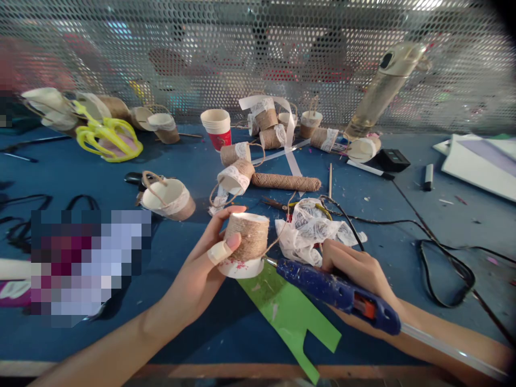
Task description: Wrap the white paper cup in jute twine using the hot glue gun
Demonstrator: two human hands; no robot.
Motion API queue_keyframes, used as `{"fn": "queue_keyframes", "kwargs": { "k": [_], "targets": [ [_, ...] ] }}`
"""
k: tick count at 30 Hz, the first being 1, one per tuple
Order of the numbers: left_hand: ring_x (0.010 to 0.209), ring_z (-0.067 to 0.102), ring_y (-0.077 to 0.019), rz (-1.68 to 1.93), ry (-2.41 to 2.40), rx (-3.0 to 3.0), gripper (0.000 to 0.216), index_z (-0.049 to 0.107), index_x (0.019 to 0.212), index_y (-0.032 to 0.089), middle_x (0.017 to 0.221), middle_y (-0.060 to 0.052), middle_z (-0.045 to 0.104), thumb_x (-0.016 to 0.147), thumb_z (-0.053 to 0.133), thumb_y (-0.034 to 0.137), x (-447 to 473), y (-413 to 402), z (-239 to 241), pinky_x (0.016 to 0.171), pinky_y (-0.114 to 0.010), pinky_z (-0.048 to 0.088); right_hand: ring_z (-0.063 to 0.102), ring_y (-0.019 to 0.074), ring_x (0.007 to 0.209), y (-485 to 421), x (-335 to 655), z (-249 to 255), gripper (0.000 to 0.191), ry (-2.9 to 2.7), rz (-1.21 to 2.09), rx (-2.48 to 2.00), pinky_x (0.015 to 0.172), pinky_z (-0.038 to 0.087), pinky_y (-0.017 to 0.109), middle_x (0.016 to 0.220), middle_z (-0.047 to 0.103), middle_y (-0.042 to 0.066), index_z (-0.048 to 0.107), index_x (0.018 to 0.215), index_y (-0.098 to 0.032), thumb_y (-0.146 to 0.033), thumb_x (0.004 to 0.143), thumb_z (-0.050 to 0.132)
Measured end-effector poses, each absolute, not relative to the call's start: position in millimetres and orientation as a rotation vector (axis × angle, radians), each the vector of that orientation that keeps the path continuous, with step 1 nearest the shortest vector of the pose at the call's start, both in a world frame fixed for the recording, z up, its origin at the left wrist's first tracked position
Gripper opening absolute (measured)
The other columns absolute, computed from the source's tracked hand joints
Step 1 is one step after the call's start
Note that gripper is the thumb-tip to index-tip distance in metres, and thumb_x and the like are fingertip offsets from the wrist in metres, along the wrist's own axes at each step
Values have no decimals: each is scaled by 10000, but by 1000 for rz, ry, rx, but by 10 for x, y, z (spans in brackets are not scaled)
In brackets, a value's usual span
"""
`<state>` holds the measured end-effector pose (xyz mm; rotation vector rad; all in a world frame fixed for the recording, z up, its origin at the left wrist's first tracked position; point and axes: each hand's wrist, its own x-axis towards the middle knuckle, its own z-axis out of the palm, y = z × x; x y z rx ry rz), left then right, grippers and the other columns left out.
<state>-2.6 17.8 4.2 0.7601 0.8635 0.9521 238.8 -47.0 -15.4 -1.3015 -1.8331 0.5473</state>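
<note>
My left hand (215,244), a bandage round its thumb, grips a paper cup (248,239) wrapped most of the way in brown twine; a white band with red print stays bare at its lower end. In my right hand (363,269) is a blue hot glue gun (322,285), a clear glue stick trailing from its back. Its metal nozzle meets or nearly meets the cup where the twine ends. From there a loose strand of twine (282,234) runs up towards the twine roll (286,181). White lace (306,231) lies bunched beyond my right hand.
A green foam piece (290,312) lies below the cup. Several twine-and-lace baskets, one of them (169,199) at left, stand about. Stacked paper cups (216,129), a yellow crown-shaped piece (108,141) and a tilted bottle (379,88) are further back. A black cord (423,279) loops at right.
</note>
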Motion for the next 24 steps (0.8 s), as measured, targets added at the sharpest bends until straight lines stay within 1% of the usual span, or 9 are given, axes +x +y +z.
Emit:
{"fn": "queue_keyframes", "kwargs": {
  "k": [3, 6, 9, 13, 15, 20, 24],
  "targets": [
    [848, 695, -204, 948, 853, 772, 358, 671, 1212, 307, 1034, -24, 741, 861, 744, 324, -29, 182, 50, 726, -278, 550, 376, 118, 577, -468, 2401, -146, 290, -1837, 591, -1289, 539, 318, 224, 722, 333, -50, 319, 763, -257, -81, 817, 543],
    [847, 700, -201, 942, 854, 778, 364, 674, 1195, 318, 1038, -18, 742, 844, 770, 317, -22, 167, 46, 734, -279, 555, 344, 115, 572, -467, 2399, -140, 285, -1864, 553, -1263, 534, 299, 226, 716, 311, -53, 314, 765, -255, -101, 873, 527],
    [907, 702, -185, 940, 862, 798, 357, 679, 1190, 334, 1078, -3, 737, 849, 777, 292, -15, 147, 32, 758, -249, 558, 326, 111, 570, -473, 2386, -145, 300, -1898, 485, -1253, 532, 289, 227, 706, 312, -53, 314, 758, -251, -75, 917, 497],
    [943, 702, -168, 938, 870, 793, 354, 687, 1199, 336, 1132, 9, 739, 860, 771, 278, -21, 146, 17, 764, -221, 558, 325, 112, 566, -483, 2379, -155, 297, -1902, 488, -1257, 531, 299, 228, 708, 306, -50, 297, 758, -255, -79, 922, 470],
    [931, 711, -170, 939, 856, 760, 350, 691, 1197, 331, 1147, 8, 744, 860, 769, 277, -30, 156, 16, 760, -227, 564, 346, 114, 572, -485, 2385, -153, 293, -1896, 504, -1267, 538, 313, 228, 711, 315, -48, 292, 761, -256, -75, 900, 474],
    [918, 725, -191, 939, 826, 688, 339, 704, 1193, 307, 1116, -12, 763, 859, 761, 303, -36, 178, 42, 741, -242, 571, 390, 113, 580, -481, 2402, -129, 309, -1858, 564, -1299, 540, 325, 224, 722, 352, -51, 306, 762, -257, -108, 783, 576],
    [883, 723, -204, 928, 847, 686, 348, 705, 1195, 294, 1079, -25, 770, 853, 762, 325, -18, 184, 67, 725, -262, 568, 371, 124, 574, -474, 2396, -123, 309, -1832, 603, -1292, 536, 311, 236, 711, 354, -49, 302, 752, -260, -121, 777, 577]
  ]
}}
